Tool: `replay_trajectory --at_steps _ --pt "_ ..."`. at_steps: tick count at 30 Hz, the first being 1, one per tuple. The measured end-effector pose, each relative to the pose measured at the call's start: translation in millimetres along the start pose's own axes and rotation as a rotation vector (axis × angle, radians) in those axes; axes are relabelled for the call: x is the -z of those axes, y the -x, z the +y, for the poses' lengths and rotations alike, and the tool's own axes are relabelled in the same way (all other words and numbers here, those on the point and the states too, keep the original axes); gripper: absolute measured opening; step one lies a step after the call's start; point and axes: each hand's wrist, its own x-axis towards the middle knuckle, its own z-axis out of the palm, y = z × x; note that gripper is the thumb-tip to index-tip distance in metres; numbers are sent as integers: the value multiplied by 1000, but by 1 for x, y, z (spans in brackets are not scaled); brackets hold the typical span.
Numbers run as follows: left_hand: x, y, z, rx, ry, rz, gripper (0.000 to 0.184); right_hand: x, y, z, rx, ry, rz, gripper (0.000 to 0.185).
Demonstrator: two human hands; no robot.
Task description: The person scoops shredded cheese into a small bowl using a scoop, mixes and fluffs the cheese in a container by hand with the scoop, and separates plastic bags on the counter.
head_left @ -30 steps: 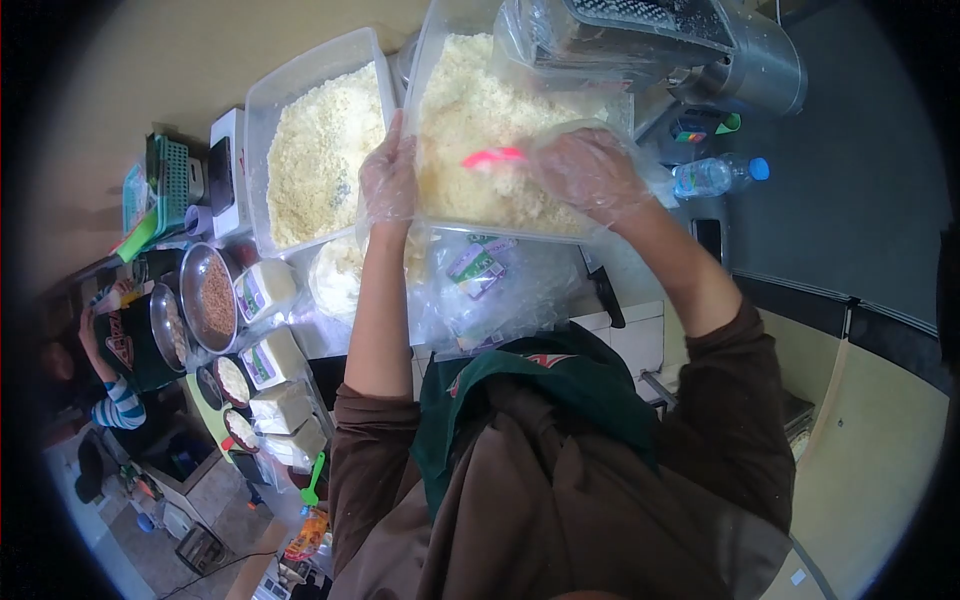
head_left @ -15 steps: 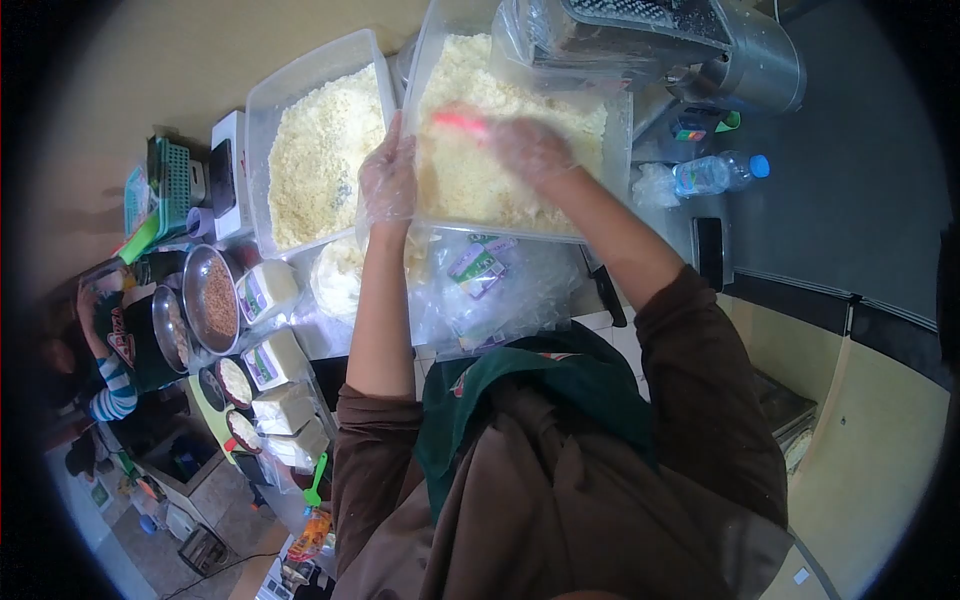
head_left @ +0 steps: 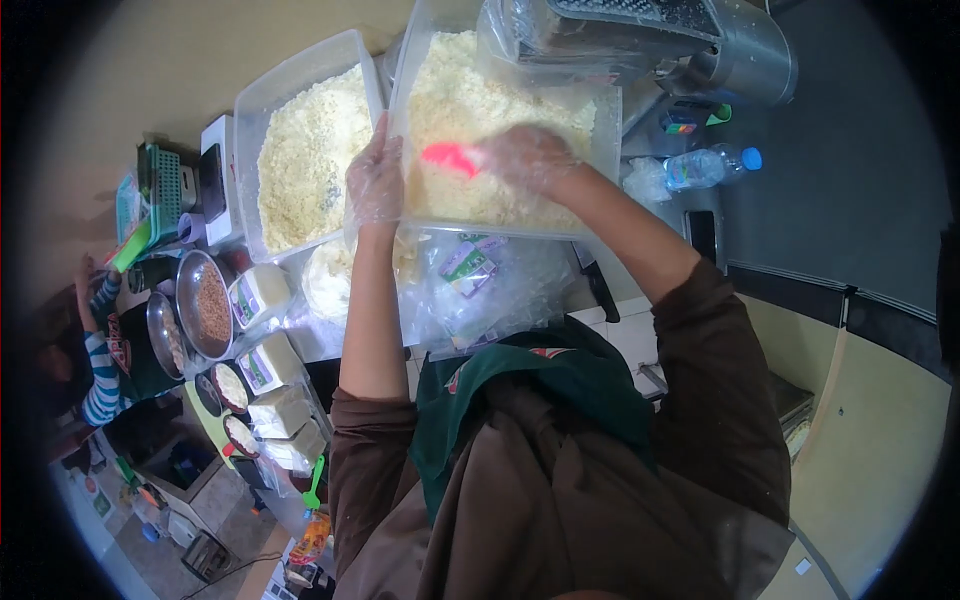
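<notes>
Two clear plastic tubs of pale grated cheese stand side by side. In a clear glove, my left hand is closed on the near left side wall of the right tub, between the two tubs. My gloved right hand is over the grated cheese in that tub, its fingers closed round a pink scoop. Motion blurs the scoop, so its exact shape is unclear. The left tub holds more grated cheese.
A grating machine overhangs the right tub's far side. A water bottle, phone and knife lie to the right. Plastic wrappers, packaged blocks and metal bowls are nearer. Another person's striped sleeve shows left.
The pink scoop and my right hand have shifted slightly nearer within the right tub. My left hand stays on the tub wall. The whole view has drifted a little left.
</notes>
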Motion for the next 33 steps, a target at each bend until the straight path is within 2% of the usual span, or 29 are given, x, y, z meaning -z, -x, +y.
replay_trajectory --at_steps 2,4,5,7,8,10,12,14,15,20,24,26,27,29,30,32,33 --pt "0 0 -2 -7 32 -1 42 5 17 39 182 211 548 27" --pt "1 0 1 -6 -19 6 42 1 25 108 367 27 655 23" --pt "2 1 6 -3 -12 6 42 12 42 93 366 33 651 23" --pt "3 3 13 81 -59 -22 42 30 88 65 206 717 345 23" --pt "3 3 13 81 -51 -17 42 26 89 56 208 726 344 23" --pt "0 3 11 35 -16 11 41 13 84 39 126 611 11 19" --pt "-3 1 3 14 2 15 41 13 79 44 140 520 57 15" --pt "2 2 8 -4 13 28 40 16 72 54 435 350 496 15" --pt "3 3 10 40 10 23 40 15 67 56 438 352 491 15" --pt "-2 3 4 56 107 18 41 24 51 61 48 672 -3 26" --pt "1 4 9 33 11 41 42 13 37 67 142 499 -26 28" --pt "1 6 9 48 -6 29 42 30 26 43 27 692 -469 25" --pt "1 7 7 31 -32 37 42 38 26 31 29 694 -470 25" --pt "0 5 3 10 -59 48 42 52 27 15 -115 530 -344 23" --pt "0 3 1 2 -39 39 42 53 30 18 -117 530 -342 23" --pt "1 3 5 -3 -22 29 42 52 38 25 317 434 265 23" --pt "2 3 7 32 17 21 42 52 34 26 317 431 263 23"
